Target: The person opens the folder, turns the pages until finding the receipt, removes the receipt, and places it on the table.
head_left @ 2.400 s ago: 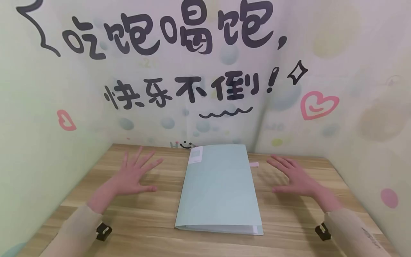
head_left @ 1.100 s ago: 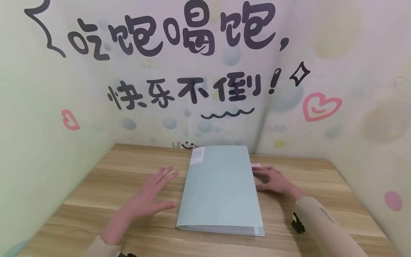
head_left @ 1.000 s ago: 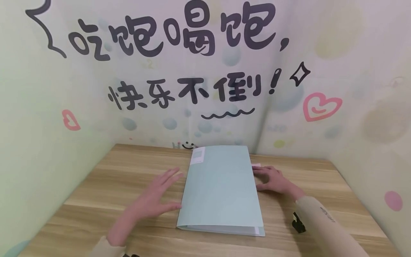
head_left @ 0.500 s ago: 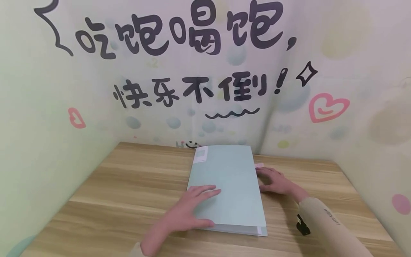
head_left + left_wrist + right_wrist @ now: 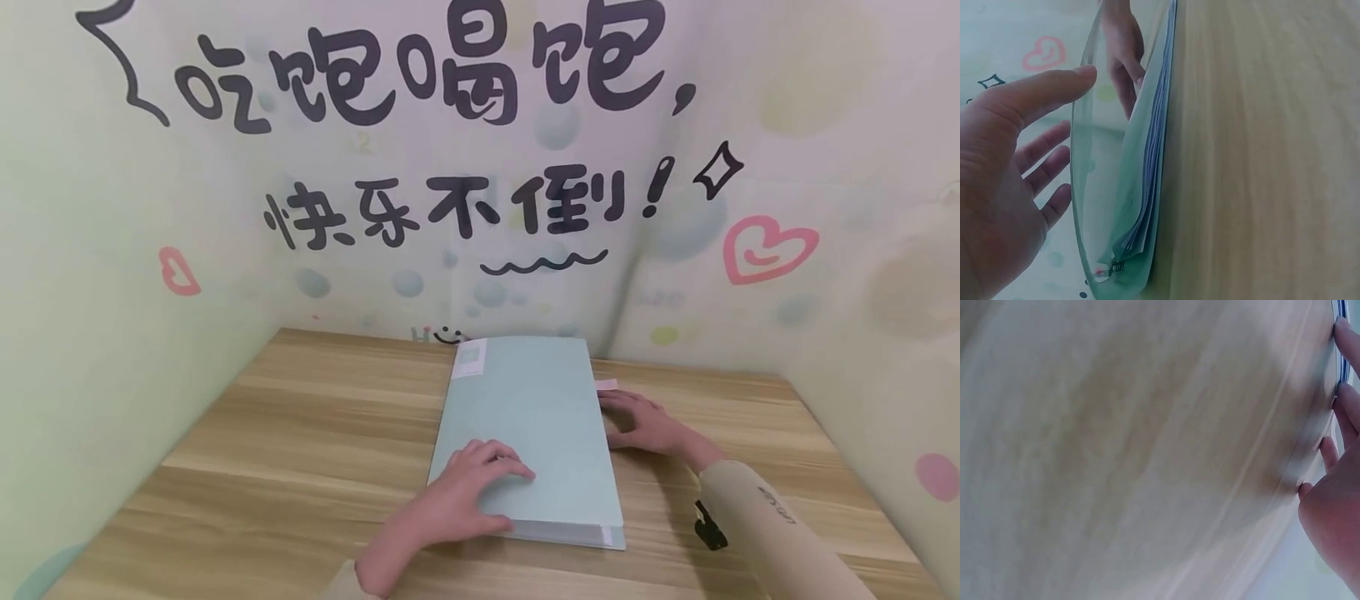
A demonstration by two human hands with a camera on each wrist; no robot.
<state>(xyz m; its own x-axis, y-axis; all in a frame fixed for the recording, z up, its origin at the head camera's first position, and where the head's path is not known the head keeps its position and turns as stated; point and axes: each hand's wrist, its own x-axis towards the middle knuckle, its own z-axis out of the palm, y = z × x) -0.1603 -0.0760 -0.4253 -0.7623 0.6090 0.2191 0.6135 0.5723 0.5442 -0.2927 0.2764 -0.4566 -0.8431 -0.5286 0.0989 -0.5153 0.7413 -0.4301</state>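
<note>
Pale blue folder (image 5: 528, 425) just right of and below the middle of the frame, flat on the wood-grain worktop (image 5: 300, 433). White label (image 5: 470, 358) at its upper left corner; pink strip (image 5: 607, 384) at its upper right edge.

Just changed: left hand (image 5: 453, 500) now over the lower left of the cover (image 5: 547, 400), at lower centre of the frame. Right hand (image 5: 647, 423) at the right edge of the folder, right of centre. Meaning, as a judgement: reach on both sides complete, handling of the folder itself now begun.

Left fingers (image 5: 1044, 145): loosely bent, apparently released, not clenched. In the left wrist view, thumb (image 5: 1063, 87) across the cover's rim, other fingers near its outer face; no firm grasp to be seen. Cover standing off the pages (image 5: 1150, 181) at the lower end. Right fingers: bent, tips against the folder's edge; pinch or mere touch, cannot tell.

Against earlier frames: half a second back, left fingers straighter and stretched across the cover; now drawn in. A second back, left hand still beside the folder's left edge. In the earliest frame, both hands spread wide, well clear on either side. Right hand little changed over the last second. Folder in much the same spot throughout.
</note>
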